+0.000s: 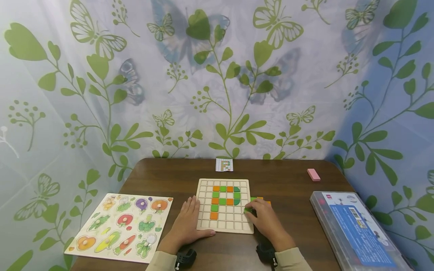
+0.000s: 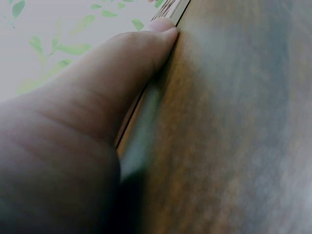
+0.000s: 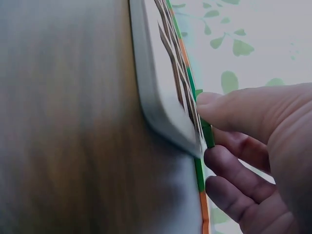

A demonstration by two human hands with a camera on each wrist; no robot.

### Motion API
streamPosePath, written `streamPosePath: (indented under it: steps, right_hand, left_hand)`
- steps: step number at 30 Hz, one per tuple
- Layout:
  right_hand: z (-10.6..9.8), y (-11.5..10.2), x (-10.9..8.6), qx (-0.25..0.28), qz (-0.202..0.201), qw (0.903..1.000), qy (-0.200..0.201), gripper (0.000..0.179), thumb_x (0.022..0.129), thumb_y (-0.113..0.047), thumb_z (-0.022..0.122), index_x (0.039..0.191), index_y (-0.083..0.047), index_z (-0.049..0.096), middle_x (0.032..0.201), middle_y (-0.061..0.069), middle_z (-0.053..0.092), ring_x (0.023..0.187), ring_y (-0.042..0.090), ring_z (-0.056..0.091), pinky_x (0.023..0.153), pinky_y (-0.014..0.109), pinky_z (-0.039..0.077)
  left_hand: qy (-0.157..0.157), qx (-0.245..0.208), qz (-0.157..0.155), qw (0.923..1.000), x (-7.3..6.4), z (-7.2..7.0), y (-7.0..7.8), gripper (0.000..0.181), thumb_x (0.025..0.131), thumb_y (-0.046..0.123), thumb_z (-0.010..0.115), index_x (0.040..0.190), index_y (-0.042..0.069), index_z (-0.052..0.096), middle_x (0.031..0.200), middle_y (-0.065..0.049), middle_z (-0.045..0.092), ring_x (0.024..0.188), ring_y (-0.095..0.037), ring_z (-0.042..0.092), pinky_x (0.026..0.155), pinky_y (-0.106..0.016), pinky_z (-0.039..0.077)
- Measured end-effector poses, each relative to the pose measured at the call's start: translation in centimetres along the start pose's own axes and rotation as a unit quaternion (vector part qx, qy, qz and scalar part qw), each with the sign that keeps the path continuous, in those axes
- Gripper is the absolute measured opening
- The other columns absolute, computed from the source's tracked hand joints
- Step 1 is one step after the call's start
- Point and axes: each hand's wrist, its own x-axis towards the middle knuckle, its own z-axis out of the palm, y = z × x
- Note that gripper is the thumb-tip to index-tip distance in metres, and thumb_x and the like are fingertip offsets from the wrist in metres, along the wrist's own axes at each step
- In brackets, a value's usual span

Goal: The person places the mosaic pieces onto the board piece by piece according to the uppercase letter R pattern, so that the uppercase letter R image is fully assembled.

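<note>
A square wooden grid board (image 1: 234, 222) lies on the table, with orange and green tiles (image 1: 222, 201) set in it in the shape of a letter P. My left hand (image 1: 184, 224) rests along the board's left side, fingers straight, its thumb against the front edge; the left wrist view shows that thumb (image 2: 131, 58) close up. Over the board's right edge, my right hand (image 1: 266, 218) pinches a green tile (image 3: 207, 131) between thumb and fingers. More green and orange tiles (image 1: 259, 198) lie just right of the board, partly hidden by that hand.
A small pattern card (image 1: 224, 165) lies behind the board. To the left is a vegetable puzzle board (image 1: 132, 203). A pink block (image 1: 313, 175) sits at the back right, and a clear plastic case (image 1: 362, 229) stands at the right on the brown table (image 1: 288, 177).
</note>
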Motion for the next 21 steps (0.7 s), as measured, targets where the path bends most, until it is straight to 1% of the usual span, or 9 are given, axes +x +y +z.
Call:
streamPosePath:
  steps: [2, 6, 12, 17, 21]
  right_hand:
    - [0.4, -0.4, 0.1, 0.006, -0.004, 1.0000, -0.006, 0.017, 0.088, -0.003, 0.086, 0.101, -0.012, 0.079, 0.104, -0.004, 0.067, 0.100, 0.019, 0.065, 0.083, 0.043, 0.059]
    - [1.1, -1.3, 0.2, -0.004, -0.025, 0.9996, -0.014, 0.016, 0.088, -0.006, 0.087, 0.101, -0.011, 0.079, 0.104, -0.005, 0.067, 0.100, 0.018, 0.064, 0.085, 0.042, 0.060]
    - [2.4, -2.8, 0.5, -0.004, -0.075, 0.9967, -0.032, 0.017, 0.088, -0.006, 0.087, 0.101, -0.010, 0.078, 0.102, -0.005, 0.067, 0.097, 0.017, 0.065, 0.083, 0.038, 0.060]
    - [3.5, -4.1, 0.7, -0.007, -0.095, 0.9940, -0.055, 0.014, 0.090, -0.009, 0.086, 0.102, -0.010, 0.078, 0.103, -0.006, 0.066, 0.096, 0.014, 0.063, 0.086, 0.038, 0.058]
    - [4.3, -5.0, 0.8, -0.001, -0.116, 0.9913, -0.063, 0.014, 0.091, -0.010, 0.086, 0.102, -0.011, 0.078, 0.104, -0.007, 0.067, 0.097, 0.013, 0.062, 0.088, 0.039, 0.057]
  left_hand:
    - [0.001, 0.003, -0.002, 1.0000, 0.0, 0.1, -0.1, 0.134, 0.080, 0.090, 0.060, 0.159, -0.013, 0.028, 0.167, -0.032, 0.022, 0.154, -0.045, 0.021, 0.124, -0.055, 0.020]
    - [-0.004, 0.009, -0.007, 0.9999, 0.1, 0.3, -0.3, 0.134, 0.080, 0.091, 0.058, 0.160, -0.012, 0.026, 0.168, -0.031, 0.020, 0.155, -0.044, 0.019, 0.125, -0.054, 0.017]
    - [-0.001, 0.009, -0.003, 1.0000, 0.0, 0.4, -0.2, 0.133, 0.081, 0.090, 0.059, 0.160, -0.013, 0.027, 0.167, -0.031, 0.021, 0.155, -0.044, 0.020, 0.125, -0.054, 0.018]
    - [0.002, 0.008, -0.001, 1.0000, 0.0, 0.3, -0.2, 0.133, 0.081, 0.090, 0.060, 0.160, -0.012, 0.027, 0.167, -0.031, 0.022, 0.155, -0.044, 0.020, 0.125, -0.054, 0.018]
    - [0.004, 0.007, 0.000, 1.0000, 0.0, 0.3, -0.2, 0.133, 0.080, 0.090, 0.060, 0.160, -0.012, 0.028, 0.167, -0.031, 0.022, 0.155, -0.044, 0.021, 0.124, -0.055, 0.020]
